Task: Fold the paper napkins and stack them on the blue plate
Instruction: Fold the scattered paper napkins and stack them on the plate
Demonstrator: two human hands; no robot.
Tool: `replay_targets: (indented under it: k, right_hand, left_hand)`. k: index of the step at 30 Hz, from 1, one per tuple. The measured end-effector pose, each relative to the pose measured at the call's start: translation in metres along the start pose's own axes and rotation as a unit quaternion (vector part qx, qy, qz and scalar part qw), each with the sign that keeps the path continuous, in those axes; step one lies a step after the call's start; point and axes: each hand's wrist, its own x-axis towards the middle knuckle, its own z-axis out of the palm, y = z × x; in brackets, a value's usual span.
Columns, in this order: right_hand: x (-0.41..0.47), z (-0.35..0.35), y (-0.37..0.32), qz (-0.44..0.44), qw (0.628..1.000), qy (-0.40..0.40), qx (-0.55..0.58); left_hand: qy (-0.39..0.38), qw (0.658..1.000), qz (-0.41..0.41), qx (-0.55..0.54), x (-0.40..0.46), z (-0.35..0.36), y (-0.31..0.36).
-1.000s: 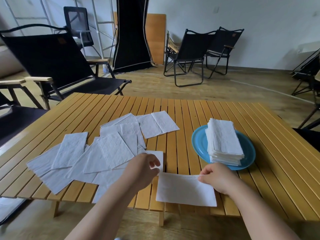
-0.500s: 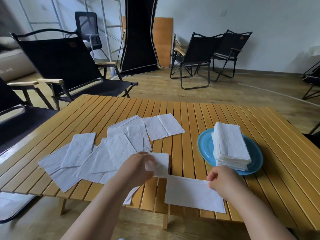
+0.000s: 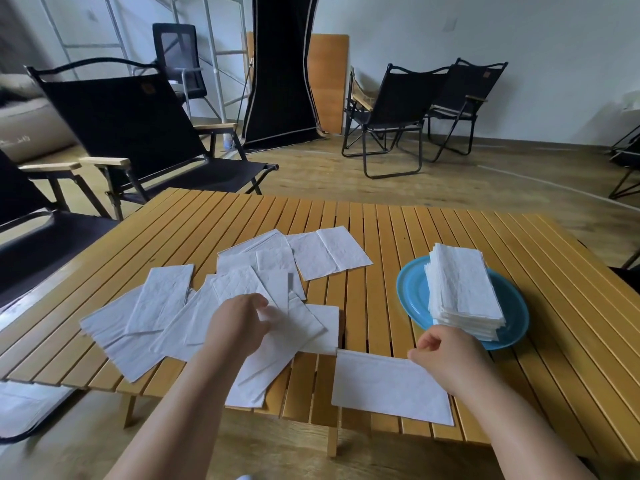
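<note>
A folded white napkin (image 3: 384, 388) lies flat at the table's near edge. My right hand (image 3: 446, 358) pinches its far right corner. My left hand (image 3: 239, 323) rests with curled fingers on a loose napkin (image 3: 277, 355) at the near side of the spread; whether it grips the napkin I cannot tell. Several unfolded napkins (image 3: 166, 306) lie scattered over the left and middle of the wooden slat table (image 3: 381, 230). A tall stack of folded napkins (image 3: 464, 292) stands on the blue plate (image 3: 412, 292) at the right.
Black folding chairs stand close at the left (image 3: 124, 129) and further back on the floor (image 3: 391, 112). One more open napkin (image 3: 329, 252) lies toward the table's middle. White sheets (image 3: 24, 407) lie on a chair seat below the table's left corner.
My left hand has moved left from the folded napkin onto the loose napkins. A napkin now lies further over the near edge. My right hand stays at the folded napkin's corner.
</note>
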Motion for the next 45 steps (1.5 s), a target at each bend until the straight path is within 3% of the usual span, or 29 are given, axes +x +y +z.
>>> replay_targets:
  k: [4, 12, 16, 18, 21, 24, 29, 33, 36, 39, 45]
  right_hand:
    - [0.001, -0.001, 0.0, 0.006, 1.0, -0.007, 0.007]
    - [0.0, -0.002, -0.001, 0.009, 1.0, -0.017, 0.018]
    - [0.001, -0.003, 0.001, 0.006, 0.999, -0.009, 0.031]
    - [0.001, -0.003, 0.0, -0.002, 0.999, -0.006, 0.048]
    - [0.0, -0.002, -0.004, -0.036, 0.996, 0.002, 0.08]
    - [0.0, -0.001, -0.01, -0.071, 0.987, -0.012, 0.14]
    - [-0.002, -0.004, -0.019, -0.123, 0.961, -0.057, 0.243]
    - [-0.001, -0.012, -0.021, -0.107, 0.927, -0.074, 0.351]
    - [-0.001, -0.02, -0.021, -0.071, 0.892, -0.089, 0.438]
    - [0.0, -0.024, -0.017, -0.044, 0.889, -0.063, 0.451]
    - [-0.001, -0.035, -0.002, -0.005, 0.955, -0.077, 0.285]
  left_hand:
    - [0.0, 1.0, 0.001, 0.024, 0.0, -0.002, 0.005]
    - [0.086, 0.996, -0.022, 0.021, -0.001, 0.007, 0.012]
    - [0.13, 0.99, -0.024, -0.051, 0.0, 0.008, 0.013]
    - [0.128, 0.982, 0.0, -0.137, -0.003, 0.002, 0.021]
    - [0.081, 0.942, 0.034, -0.323, -0.013, -0.01, 0.04]
    - [-0.023, 0.872, 0.054, -0.485, -0.026, -0.018, 0.052]
    - [-0.155, 0.742, 0.044, -0.651, -0.037, -0.019, 0.064]
    - [-0.191, 0.694, 0.022, -0.694, -0.039, -0.018, 0.067]
    - [-0.183, 0.695, -0.02, -0.695, -0.037, -0.014, 0.067]
    - [-0.172, 0.713, -0.039, -0.678, -0.036, -0.007, 0.068]
    - [-0.178, 0.833, 0.011, -0.523, -0.041, 0.002, 0.073]
